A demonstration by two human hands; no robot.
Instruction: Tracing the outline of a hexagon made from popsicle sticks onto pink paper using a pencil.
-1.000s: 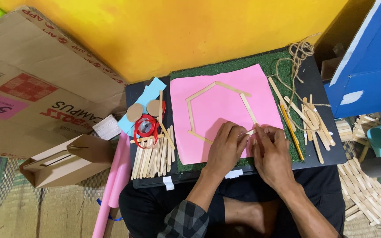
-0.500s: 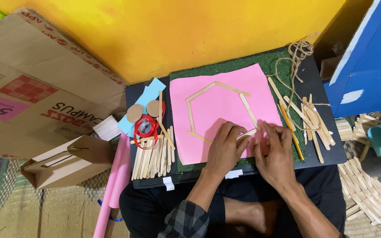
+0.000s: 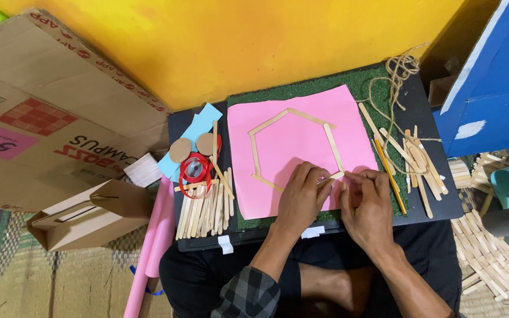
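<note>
Hands first: your left hand [image 3: 303, 197] lies palm-down on the pink paper sheet [image 3: 298, 147], fingers curled and pressing on the lower edge of the hexagon outline made of flat wooden craft sticks [image 3: 293, 147]. Your right hand [image 3: 367, 203] sits just beside it, fingertips pinched around the end of the lower-right stick at the corner where two sticks meet. So both hands are on the same bottom-right part of the frame, nearly touching each other.

That hexagon lies flat in the middle of the pink sheet, which rests on a patch of green fake-grass mat [image 3: 366, 88] on top of the dark lap board [image 3: 437, 200].

Off to your left on the board you've got a bundle of loose wooden sticks [image 3: 204, 206], a pair of red-handled scissors [image 3: 194, 172] lying on them, two round cardboard discs [image 3: 179, 150] and some light blue paper [image 3: 204, 118]. To your right there's another scatter of sticks [image 3: 413, 162], a yellow pencil [image 3: 389, 174] and a tangle of brown twine [image 3: 393, 79]. A roll of pink paper [image 3: 151, 247] leans by your knee, next to a small brown cardboard box [image 3: 89, 215].
</note>
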